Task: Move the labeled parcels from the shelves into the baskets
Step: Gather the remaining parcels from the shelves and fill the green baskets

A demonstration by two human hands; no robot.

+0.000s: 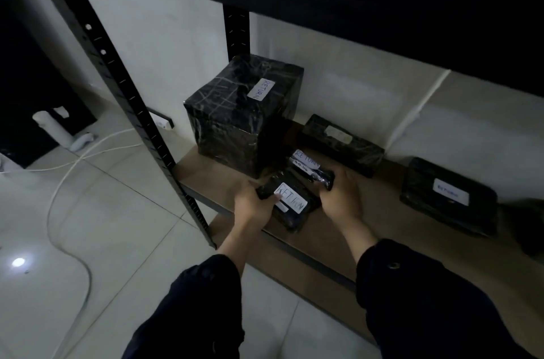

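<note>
Both hands are down at the front of the low shelf (382,211), each closed on its own small black-wrapped parcel. The left hand (255,205) pinches the near flat parcel (290,202) by its left end, thumb lying across the edge of the white "RETURN" label; the right hand (341,197) is wrapped round the right end of a slimmer labeled parcel (312,167) lying just behind. The near parcel's long axis runs from the left hand away to the lower right, toward the shelf's front lip, so it should slide straight out toward the person. The tall box (244,111) stands just behind and to the left, close enough to brush on the lift. No basket is in sight from here.
</note>
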